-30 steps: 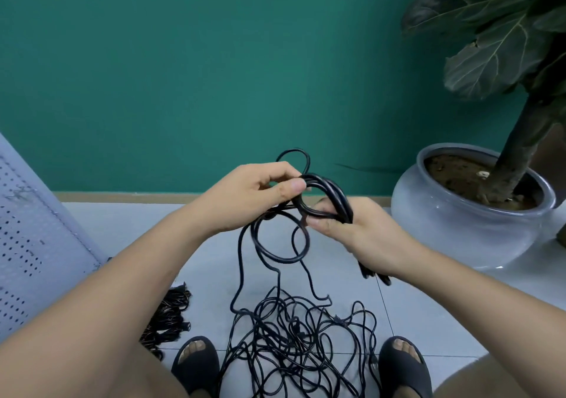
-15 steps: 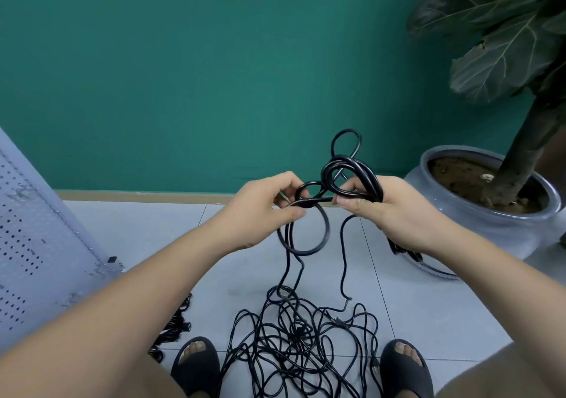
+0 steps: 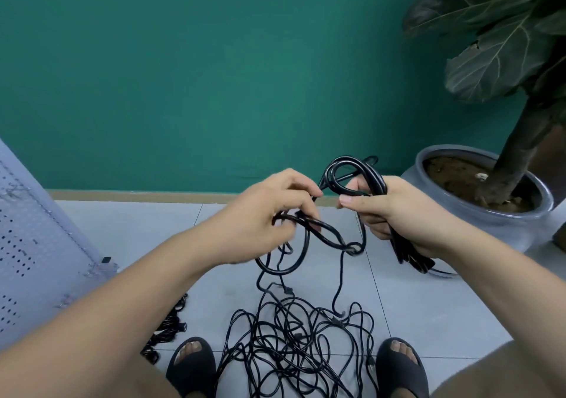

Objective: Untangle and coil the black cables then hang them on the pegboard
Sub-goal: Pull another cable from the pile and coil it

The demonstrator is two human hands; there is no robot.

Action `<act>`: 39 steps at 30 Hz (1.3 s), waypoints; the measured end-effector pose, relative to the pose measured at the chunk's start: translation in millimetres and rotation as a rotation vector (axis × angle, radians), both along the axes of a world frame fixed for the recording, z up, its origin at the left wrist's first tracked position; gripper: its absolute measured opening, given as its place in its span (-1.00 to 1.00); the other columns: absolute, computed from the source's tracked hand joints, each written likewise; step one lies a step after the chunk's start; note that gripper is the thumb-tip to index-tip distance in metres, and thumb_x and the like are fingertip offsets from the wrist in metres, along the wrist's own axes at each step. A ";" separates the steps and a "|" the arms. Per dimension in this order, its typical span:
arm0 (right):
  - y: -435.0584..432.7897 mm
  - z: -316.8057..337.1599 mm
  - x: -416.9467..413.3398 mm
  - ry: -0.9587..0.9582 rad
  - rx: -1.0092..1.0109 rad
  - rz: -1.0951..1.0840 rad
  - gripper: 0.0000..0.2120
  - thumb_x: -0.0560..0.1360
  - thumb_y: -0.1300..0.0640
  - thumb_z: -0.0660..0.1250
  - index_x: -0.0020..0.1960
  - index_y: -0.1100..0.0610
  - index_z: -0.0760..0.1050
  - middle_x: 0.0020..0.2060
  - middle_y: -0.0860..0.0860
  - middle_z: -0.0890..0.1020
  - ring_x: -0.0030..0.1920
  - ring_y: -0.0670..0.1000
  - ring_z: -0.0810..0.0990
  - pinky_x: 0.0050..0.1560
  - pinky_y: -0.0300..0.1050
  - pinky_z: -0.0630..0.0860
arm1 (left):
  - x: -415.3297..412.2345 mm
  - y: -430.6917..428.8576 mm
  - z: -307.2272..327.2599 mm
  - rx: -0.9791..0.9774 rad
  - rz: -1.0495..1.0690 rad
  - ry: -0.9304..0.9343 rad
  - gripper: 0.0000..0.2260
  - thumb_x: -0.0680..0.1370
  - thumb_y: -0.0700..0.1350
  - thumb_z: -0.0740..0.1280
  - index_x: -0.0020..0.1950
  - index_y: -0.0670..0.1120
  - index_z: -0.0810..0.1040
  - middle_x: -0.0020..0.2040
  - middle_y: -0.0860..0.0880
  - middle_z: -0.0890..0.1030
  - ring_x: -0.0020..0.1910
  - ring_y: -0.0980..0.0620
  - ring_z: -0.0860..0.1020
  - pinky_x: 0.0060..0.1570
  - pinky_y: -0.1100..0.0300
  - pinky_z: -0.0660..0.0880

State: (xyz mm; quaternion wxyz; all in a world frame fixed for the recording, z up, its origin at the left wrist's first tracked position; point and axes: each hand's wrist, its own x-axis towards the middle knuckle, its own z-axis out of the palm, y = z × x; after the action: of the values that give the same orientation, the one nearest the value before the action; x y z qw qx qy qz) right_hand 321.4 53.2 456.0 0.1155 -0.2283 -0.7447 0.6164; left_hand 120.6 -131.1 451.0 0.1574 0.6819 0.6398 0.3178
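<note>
My right hand (image 3: 389, 210) grips a small coil of black cable (image 3: 352, 172); its loops stick up above my thumb and its ends hang below my wrist. Just to the left, my left hand (image 3: 269, 213) pinches a strand of the same cable (image 3: 318, 232), which loops down and knots near the middle. From there the cable drops to a tangled heap of black cables (image 3: 300, 345) on the floor between my feet. The grey pegboard (image 3: 33, 250) leans at the left edge.
A potted plant in a grey bowl pot (image 3: 490, 229) stands close on the right against the green wall. More black cables (image 3: 171, 324) lie by the pegboard's foot. My feet in black slippers (image 3: 190, 364) flank the heap on the grey tiled floor.
Both hands shifted right and slightly up across the frames. The left hand moved from pinching the coil's top to a lower strand, pulling a loop sideways.
</note>
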 end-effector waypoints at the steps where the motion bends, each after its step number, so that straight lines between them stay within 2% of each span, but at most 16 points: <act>1: -0.2 0.1 0.1 -0.009 0.026 0.005 -0.80 0.64 0.10 0.46 -0.16 0.04 0.61 -0.39 0.02 0.17 -0.42 0.00 0.09 -0.43 -0.17 0.07 | 5.3 -0.2 -2.8 -0.072 -0.005 -0.029 -0.77 0.57 -0.29 0.42 0.04 0.06 0.66 0.36 0.18 0.47 0.37 0.10 0.48 0.39 0.10 0.41; 2: -0.5 0.3 0.1 -0.022 0.070 0.016 -0.82 0.64 0.09 0.46 -0.14 0.08 0.62 -0.40 0.02 0.20 -0.42 0.01 0.11 -0.43 -0.17 0.10 | 9.3 0.3 -5.8 -0.123 0.002 -0.082 -0.91 0.62 -0.17 0.45 -0.02 0.03 0.64 0.34 0.19 0.46 0.35 0.12 0.48 0.40 0.11 0.39; 5: -3.9 2.7 0.5 -0.064 0.214 0.061 -0.81 0.64 0.04 0.46 -0.04 0.15 0.64 -0.39 0.08 0.28 -0.40 0.04 0.20 -0.41 -0.15 0.20 | 12.7 7.7 -18.9 -0.033 0.177 -0.122 -0.62 0.69 0.08 0.38 -0.26 -0.10 0.57 0.13 0.14 0.54 0.13 0.08 0.54 0.21 0.11 0.45; 7: -6.0 4.2 0.8 -0.059 0.208 0.071 -0.81 0.64 0.04 0.46 -0.04 0.16 0.65 -0.38 0.10 0.29 -0.40 0.05 0.20 -0.40 -0.14 0.19 | 8.7 16.6 -25.7 -0.003 0.316 0.036 -0.54 0.65 0.11 0.42 -0.38 -0.04 0.45 -0.01 0.12 0.54 0.04 0.07 0.50 0.10 0.06 0.42; 9: -8.4 5.2 1.0 -0.065 0.166 0.102 -0.81 0.64 0.08 0.46 -0.05 0.19 0.65 -0.39 0.09 0.26 -0.41 0.05 0.18 -0.38 -0.11 0.16 | 5.0 23.7 -30.4 -0.075 0.405 0.299 -0.52 0.59 0.16 0.48 -0.39 0.01 0.35 -0.05 0.14 0.52 0.10 0.03 0.43 0.15 0.02 0.32; 11: -11.4 4.8 1.6 -0.087 0.125 0.149 -0.80 0.65 0.09 0.45 -0.06 0.22 0.64 -0.40 0.07 0.23 -0.42 0.04 0.16 -0.39 -0.11 0.15 | 5.5 26.8 -33.1 -0.127 0.444 0.465 -0.59 0.54 0.21 0.51 -0.31 0.03 0.43 -0.02 0.15 0.52 0.16 0.04 0.36 0.13 0.02 0.21; 13: -13.0 5.2 2.5 -0.109 0.100 0.176 -0.78 0.64 0.10 0.45 -0.06 0.26 0.62 -0.39 0.07 0.19 -0.41 0.05 0.13 -0.40 -0.12 0.12 | 5.6 28.0 -31.7 -0.116 0.459 0.543 -0.77 0.54 0.19 0.52 -0.07 0.09 0.57 0.04 0.18 0.54 0.21 0.03 0.33 0.14 0.02 0.19; 15: -12.6 6.9 4.2 -0.120 0.082 0.188 -0.75 0.64 0.09 0.44 -0.05 0.29 0.60 -0.37 0.07 0.16 -0.41 0.05 0.11 -0.39 -0.11 0.09 | 0.9 29.3 -30.4 -0.110 0.486 0.599 -0.79 0.57 0.11 0.51 0.16 0.15 0.59 0.13 0.20 0.57 0.27 0.00 0.33 0.13 0.02 0.17; 18: -10.6 9.4 6.9 -0.124 0.059 0.198 -0.74 0.64 0.09 0.44 -0.05 0.30 0.58 -0.39 0.05 0.14 -0.42 0.03 0.11 -0.39 -0.12 0.08 | -15.4 32.8 -32.1 -0.136 0.503 0.606 -0.75 0.56 -0.05 0.53 0.18 0.17 0.58 0.14 0.22 0.58 0.27 -0.01 0.31 0.07 0.03 0.13; 24: -12.7 9.1 6.8 -0.125 0.132 0.201 -0.77 0.64 0.07 0.45 -0.10 0.20 0.62 -0.40 0.05 0.20 -0.41 0.03 0.15 -0.40 -0.16 0.13 | -16.0 39.5 -34.9 -0.198 0.560 0.300 -0.83 0.67 -0.02 0.30 0.19 0.17 0.65 -0.09 0.23 0.58 0.20 -0.03 0.41 0.16 0.00 0.31; 26: -13.8 9.2 4.7 -0.098 0.189 0.185 -0.74 0.63 0.04 0.46 -0.08 0.22 0.59 -0.42 0.04 0.25 -0.40 0.04 0.17 -0.40 -0.14 0.15 | -2.5 40.2 -31.2 -0.235 0.525 -0.085 -0.77 0.66 -0.01 0.25 0.17 0.16 0.69 -0.05 0.15 0.70 0.14 -0.06 0.56 0.22 0.01 0.48; 28: -13.2 9.4 2.7 -0.048 0.231 0.164 -0.68 0.61 0.01 0.47 -0.05 0.27 0.54 -0.42 0.07 0.28 -0.40 0.04 0.18 -0.39 -0.11 0.16 | 12.0 39.7 -26.7 -0.315 0.413 -0.519 -0.71 0.65 0.00 0.21 0.21 0.10 0.70 0.05 0.09 0.77 0.16 0.04 0.63 0.25 0.03 0.48; 31: -9.1 11.0 1.4 0.014 0.295 0.100 -0.75 0.66 0.05 0.44 -0.03 0.23 0.56 -0.42 0.05 0.30 -0.41 0.02 0.21 -0.39 -0.11 0.18 | 21.7 37.6 -25.1 -0.384 0.278 -0.787 -0.69 0.67 -0.01 0.24 0.26 -0.09 0.68 -0.05 -0.04 0.78 0.03 0.01 0.60 0.26 0.03 0.47; 33: -2.2 10.1 2.7 0.018 0.316 0.054 -0.77 0.68 0.06 0.42 -0.01 0.22 0.56 -0.41 0.05 0.31 -0.40 0.03 0.22 -0.37 -0.10 0.19 | 18.4 36.5 -27.0 -0.298 0.304 -0.785 -0.75 0.67 -0.11 0.29 0.18 -0.22 0.68 -0.25 -0.05 0.65 -0.16 -0.05 0.59 0.08 0.04 0.54; 35: 4.0 8.3 5.0 0.005 0.350 0.016 -0.79 0.67 0.05 0.42 -0.03 0.19 0.57 -0.42 0.04 0.33 -0.39 0.05 0.23 -0.34 -0.08 0.20 | 8.4 35.1 -28.2 -0.193 0.409 -0.645 -0.80 0.69 -0.15 0.27 0.08 -0.16 0.69 -0.34 0.00 0.54 -0.29 -0.01 0.57 -0.02 0.04 0.53; 39: 9.2 4.7 8.4 -0.011 0.395 -0.022 -0.80 0.67 0.05 0.42 -0.07 0.13 0.57 -0.46 -0.03 0.36 -0.41 0.01 0.25 -0.30 -0.09 0.22 | -15.3 33.7 -22.4 -0.127 0.657 -0.306 -0.72 0.69 0.02 0.25 -0.03 -0.10 0.65 -0.40 -0.04 0.65 -0.40 0.04 0.63 -0.13 0.02 0.53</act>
State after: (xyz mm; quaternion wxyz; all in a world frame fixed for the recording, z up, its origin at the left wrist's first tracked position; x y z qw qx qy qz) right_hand 329.8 62.4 460.6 0.1607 -0.2126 -0.8493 0.4556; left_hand 105.3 -97.5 428.6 0.1826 0.3734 0.8122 0.4094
